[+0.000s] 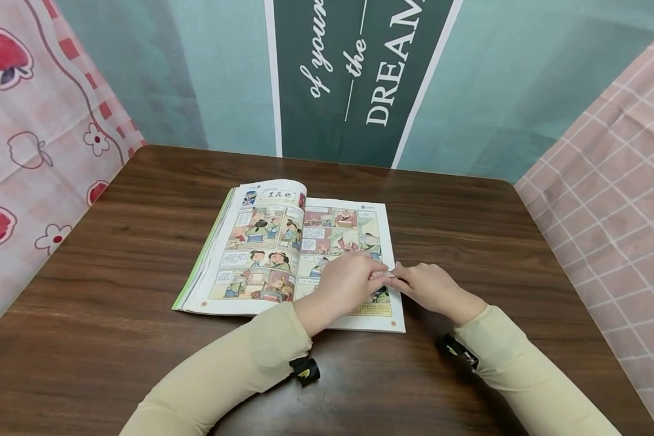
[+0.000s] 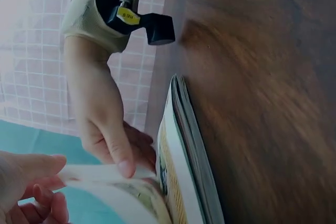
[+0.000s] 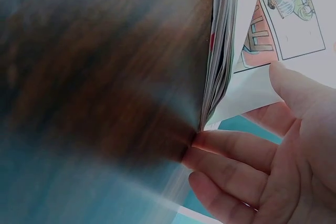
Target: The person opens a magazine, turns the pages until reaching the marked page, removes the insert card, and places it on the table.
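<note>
An open comic book (image 1: pixel 258 227) with colourful picture panels lies on the wooden table. My left hand (image 1: pixel 346 281) reaches over its right-hand side and pinches a page (image 2: pixel 97 174) by the edge. From the right, my right hand (image 1: pixel 433 287) meets it at the same edge. In the right wrist view, the right thumb (image 3: pixel 294 85) lies over the page and an index finger goes behind it. The other right fingers (image 3: pixel 231 153) touch the stacked page edges. Seen from the left wrist, the pinched page is lifted and bends away from the book's stack.
The brown table (image 1: pixel 469 224) reaches out around the book. A teal cloth (image 1: pixel 229 72) with a dark lettered panel hangs behind it. Apple-patterned cloth (image 1: pixel 49 151) borders the left side, pink checked cloth (image 1: pixel 616 200) the right. Black wrist cameras (image 1: pixel 305 370) sit at both cuffs.
</note>
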